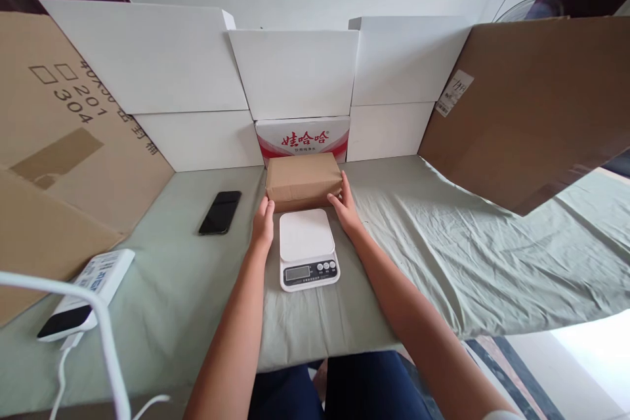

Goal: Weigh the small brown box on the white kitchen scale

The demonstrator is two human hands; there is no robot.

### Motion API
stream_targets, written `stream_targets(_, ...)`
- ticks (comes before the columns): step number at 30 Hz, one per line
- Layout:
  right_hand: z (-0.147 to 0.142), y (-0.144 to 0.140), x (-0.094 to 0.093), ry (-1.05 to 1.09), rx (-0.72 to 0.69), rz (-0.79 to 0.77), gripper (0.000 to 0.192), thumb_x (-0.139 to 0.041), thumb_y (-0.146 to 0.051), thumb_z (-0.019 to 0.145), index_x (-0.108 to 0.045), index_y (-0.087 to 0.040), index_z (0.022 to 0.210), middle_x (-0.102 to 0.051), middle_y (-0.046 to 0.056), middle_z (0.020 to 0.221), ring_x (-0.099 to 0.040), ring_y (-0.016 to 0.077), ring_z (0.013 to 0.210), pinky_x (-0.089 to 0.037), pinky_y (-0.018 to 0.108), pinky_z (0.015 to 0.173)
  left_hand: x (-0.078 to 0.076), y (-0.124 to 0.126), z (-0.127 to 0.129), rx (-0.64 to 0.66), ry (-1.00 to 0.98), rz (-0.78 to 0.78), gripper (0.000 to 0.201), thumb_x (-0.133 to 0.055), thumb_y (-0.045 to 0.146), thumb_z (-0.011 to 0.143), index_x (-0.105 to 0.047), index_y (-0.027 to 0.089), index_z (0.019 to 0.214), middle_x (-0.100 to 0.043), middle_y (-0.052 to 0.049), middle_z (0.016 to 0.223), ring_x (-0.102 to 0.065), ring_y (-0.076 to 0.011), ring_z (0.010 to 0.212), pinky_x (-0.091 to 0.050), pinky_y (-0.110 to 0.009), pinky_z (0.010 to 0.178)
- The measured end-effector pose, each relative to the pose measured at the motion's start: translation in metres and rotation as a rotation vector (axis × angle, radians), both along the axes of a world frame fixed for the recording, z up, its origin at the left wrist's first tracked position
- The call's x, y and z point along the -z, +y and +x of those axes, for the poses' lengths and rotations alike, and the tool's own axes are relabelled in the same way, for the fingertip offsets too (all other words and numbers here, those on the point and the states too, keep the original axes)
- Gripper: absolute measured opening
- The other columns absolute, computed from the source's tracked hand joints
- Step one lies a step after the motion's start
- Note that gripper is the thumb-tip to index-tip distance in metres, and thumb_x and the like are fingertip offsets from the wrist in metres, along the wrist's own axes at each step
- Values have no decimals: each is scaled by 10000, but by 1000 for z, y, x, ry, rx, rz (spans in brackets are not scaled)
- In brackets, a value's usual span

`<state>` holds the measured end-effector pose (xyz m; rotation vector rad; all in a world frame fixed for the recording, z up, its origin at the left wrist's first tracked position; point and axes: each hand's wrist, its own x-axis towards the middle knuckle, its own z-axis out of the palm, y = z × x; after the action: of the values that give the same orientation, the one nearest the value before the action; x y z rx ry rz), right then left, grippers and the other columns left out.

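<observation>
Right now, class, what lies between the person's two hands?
In the head view, the white kitchen scale lies between the left hand and right hand, before the brown box.

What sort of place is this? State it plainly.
Probably a makeshift home parcel-weighing station: a white digital kitchen scale on a green cloth-covered table, a brown cardboard box between both hands, white cardboard screens around.

box (303,178): matt brown cardboard | scale (307,247): smooth white plastic | tablecloth (423,256): wrinkled cloth

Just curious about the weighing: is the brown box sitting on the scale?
No, the brown box rests on the cloth behind the scale, whose platform is bare.
</observation>
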<state>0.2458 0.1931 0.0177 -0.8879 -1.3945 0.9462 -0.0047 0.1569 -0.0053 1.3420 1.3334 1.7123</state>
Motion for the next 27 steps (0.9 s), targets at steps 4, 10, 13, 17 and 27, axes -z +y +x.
stream_targets(4,5,-5,-5,-21,28,85,914,-680,-567,896,-260,-364,1682,-291,34,1769,-404,280,1560,-410,521,1240,-19,-24,7,-52,80,16,654,-532,663,961,-661,184,1387,-691,-157,1404,-582,-347,1405,-392,-471,1213)
stream_targets(10,23,-32,-13,-44,49,143,893,-634,-597,949,-214,-348,1697,-338,101,1736,-476,314,1496,-499,526,1153,-30,-61,14,7,132,110,773,-499,687,975,-538,180,1557,-596,-168,1554,-494,-352,1505,-373,-452,1235)
stream_targets(13,32,-55,-12,-101,45,180,853,-615,-600,974,-216,-372,1693,-334,92,1737,-442,315,1528,-487,523,1174,-27,-83,16,12,74,119,800,-525,697,959,-542,166,1557,-598,-181,1550,-483,-360,1514,-371,-464,1246)
stream_targets(17,45,-86,-5,-150,33,212,807,-585,-601,1001,-213,-400,1689,-306,72,1750,-375,313,1585,-460,525,1213,-20,-120,22,11,-29,113,875,-586,727,907,-549,134,1550,-607,-213,1531,-478,-391,1514,-373,-494,1253)
stream_targets(27,39,-111,-6,-209,-10,222,742,-552,-601,1026,-260,-394,1675,-401,87,1670,-411,317,1550,-476,500,1190,-5,-151,22,-109,-121,96,821,-588,688,920,-593,116,1509,-644,-222,1481,-528,-391,1473,-384,-521,1241)
